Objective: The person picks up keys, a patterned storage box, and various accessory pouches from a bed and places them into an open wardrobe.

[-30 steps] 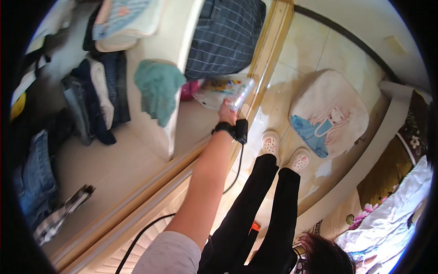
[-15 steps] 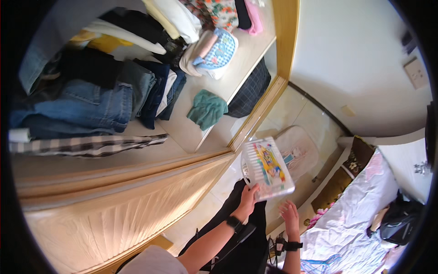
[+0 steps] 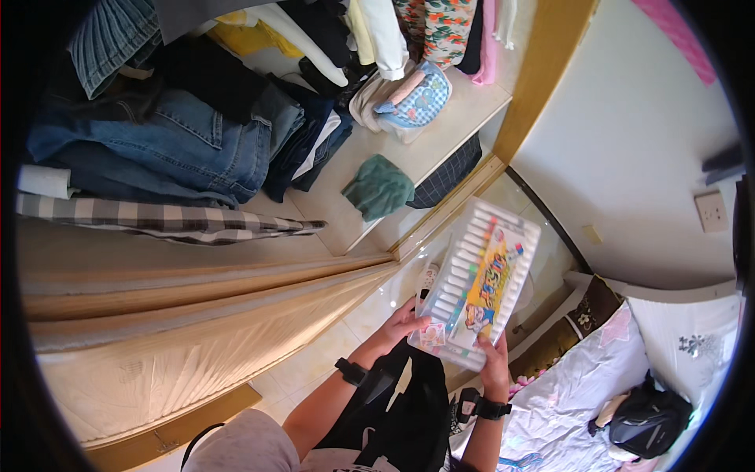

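Note:
A flat clear plastic case of markers [image 3: 486, 295] is in front of me, tilted, with rows of white pen barrels and a yellow cartoon label showing through its lid. My left hand [image 3: 401, 324] grips its lower left side, fingers closed by a small sticker-like picture on the corner. At the lower right edge, my right hand [image 3: 495, 363] is closed on the case with the thumb on top; its other fingers are hidden underneath. Both wrists wear black bands.
To the left is an open wardrobe with folded jeans [image 3: 189, 141], a green cloth [image 3: 379, 187] and a blue checked bag [image 3: 418, 96] on its shelf. A wooden sliding door [image 3: 212, 346] stands nearer. On the right, a bed [image 3: 558, 393] bears a black backpack [image 3: 651, 418].
My right hand, free and apart before, now grips the case's lower right edge. The case has turned and come nearer, and the view has shifted.

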`<act>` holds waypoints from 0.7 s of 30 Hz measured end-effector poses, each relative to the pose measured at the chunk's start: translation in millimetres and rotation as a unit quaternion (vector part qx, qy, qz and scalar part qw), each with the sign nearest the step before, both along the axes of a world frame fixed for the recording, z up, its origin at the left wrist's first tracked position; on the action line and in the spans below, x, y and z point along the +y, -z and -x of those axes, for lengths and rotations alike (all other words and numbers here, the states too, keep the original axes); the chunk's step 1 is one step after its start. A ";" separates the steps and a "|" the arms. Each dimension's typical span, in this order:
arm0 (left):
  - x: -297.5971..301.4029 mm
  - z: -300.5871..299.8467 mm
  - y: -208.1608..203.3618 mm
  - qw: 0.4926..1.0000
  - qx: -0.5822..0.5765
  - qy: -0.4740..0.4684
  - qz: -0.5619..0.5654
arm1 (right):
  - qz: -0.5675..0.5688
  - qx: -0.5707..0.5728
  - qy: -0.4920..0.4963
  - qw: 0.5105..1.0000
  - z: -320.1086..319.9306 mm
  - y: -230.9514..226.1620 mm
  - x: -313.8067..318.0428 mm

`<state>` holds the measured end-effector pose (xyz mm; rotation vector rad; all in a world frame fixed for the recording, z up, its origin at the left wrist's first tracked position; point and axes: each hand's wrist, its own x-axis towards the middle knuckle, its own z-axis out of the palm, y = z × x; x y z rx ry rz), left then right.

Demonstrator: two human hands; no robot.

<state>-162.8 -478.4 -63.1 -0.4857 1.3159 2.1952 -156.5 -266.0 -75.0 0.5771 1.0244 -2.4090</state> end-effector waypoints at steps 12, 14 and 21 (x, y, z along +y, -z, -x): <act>-16.8 131.2 1.4 0.994 0.012 -0.102 0.041 | -0.101 0.052 0.004 0.994 143.6 -8.1 -41.2; -26.7 170.1 5.5 0.990 -0.052 -0.037 0.125 | -0.096 0.053 0.030 0.993 175.1 -10.6 -49.6; -83.5 334.6 25.6 0.535 0.298 -0.215 0.761 | -0.119 0.063 0.044 0.990 250.1 18.2 -90.4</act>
